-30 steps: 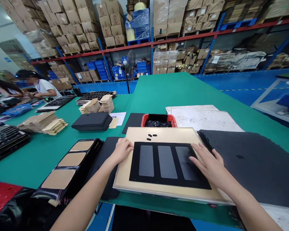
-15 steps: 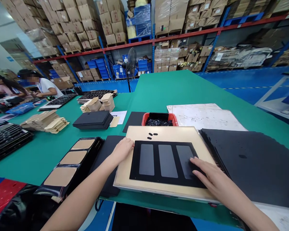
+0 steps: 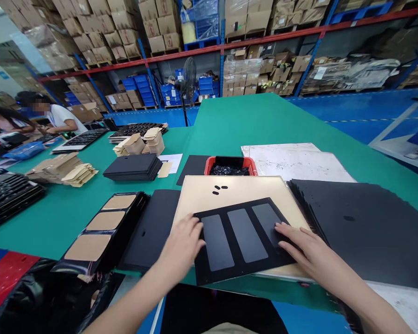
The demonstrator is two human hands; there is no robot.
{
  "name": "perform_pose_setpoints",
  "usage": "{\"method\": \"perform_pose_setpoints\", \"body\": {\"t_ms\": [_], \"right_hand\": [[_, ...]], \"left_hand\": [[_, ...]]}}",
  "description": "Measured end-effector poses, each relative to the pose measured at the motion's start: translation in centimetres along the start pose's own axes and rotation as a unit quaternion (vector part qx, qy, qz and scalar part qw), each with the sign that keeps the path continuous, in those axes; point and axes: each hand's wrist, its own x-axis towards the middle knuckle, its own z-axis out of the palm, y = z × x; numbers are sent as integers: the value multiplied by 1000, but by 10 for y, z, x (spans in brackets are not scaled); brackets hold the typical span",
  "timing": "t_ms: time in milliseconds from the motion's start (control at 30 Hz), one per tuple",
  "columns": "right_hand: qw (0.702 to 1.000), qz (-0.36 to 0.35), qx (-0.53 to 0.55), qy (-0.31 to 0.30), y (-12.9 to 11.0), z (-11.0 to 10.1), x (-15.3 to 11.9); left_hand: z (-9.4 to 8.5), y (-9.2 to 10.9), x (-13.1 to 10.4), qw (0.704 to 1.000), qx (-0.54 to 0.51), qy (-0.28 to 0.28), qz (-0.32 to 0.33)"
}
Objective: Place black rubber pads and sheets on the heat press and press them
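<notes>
A flat black panel with three grey translucent windows lies tilted on a pale beige board. Its near left corner sticks out past the board's front edge. My left hand is closed over the panel's left edge, its fingertips partly on the black border. At the right edge, my right hand lies open, fingers stretched out and touching the border near the right window. Several small black oval pieces rest on the board above the panel.
Behind the board stands a red basket of small dark pieces. Black sheets are stacked right and left. Further left lies a stack of panels with tan pads. Two people sit at the far left.
The panel has turned, its left side shifting toward me and over the board's front edge. My left hand moved down with that side; my right hand stays at the right edge.
</notes>
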Motion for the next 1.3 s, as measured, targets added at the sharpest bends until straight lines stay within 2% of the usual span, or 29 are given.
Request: {"method": "perform_pose_setpoints", "body": {"t_ms": [100,200,300,367,433,500,600,667,733,800,833,933,967,1033,1100,1200,1300], "right_hand": [[1000,3,10,-9,-1,1,1],[999,18,24,-23,-3,0,-1],[995,62,39,-65,-1,-6,-7],[990,81,58,-100,5,-13,-13],[988,81,76,-103,11,-19,-16],[993,51,86,-69,17,-24,-15],[992,-19,119,29,19,-32,-8],[979,-31,172,108,13,-39,-3],[956,-2,230,181,6,-50,3],[933,41,283,217,-1,-62,11],[925,62,310,212,-2,-67,17],[916,105,359,144,3,-69,37],[925,115,336,134,7,-64,44],[957,124,221,140,15,-46,52],[984,94,85,124,21,-23,52],[999,29,-19,30,20,8,42],[997,36,-70,-7,15,21,36]], "left_hand": [[24,32,-22,994,-42,-24,95],[44,51,-34,995,-38,-15,94],[44,50,-34,996,-48,-7,79],[32,41,-30,994,-70,-15,88],[12,29,-24,990,-101,-32,94],[-9,16,-19,984,-144,-51,87],[-37,0,-12,975,-209,-50,58],[-52,-8,-7,967,-252,-3,44],[-64,-13,1,953,-291,81,19],[-73,-17,12,935,-315,158,-37],[-75,-19,19,926,-326,176,-70],[-63,-27,43,914,-350,166,-123],[-52,-30,49,919,-341,158,-121],[-27,-33,56,948,-271,132,-100],[-1,-32,53,976,-201,61,-57],[24,-24,39,990,-134,-50,1],[30,-12,31,992,-103,-72,-4]]}}
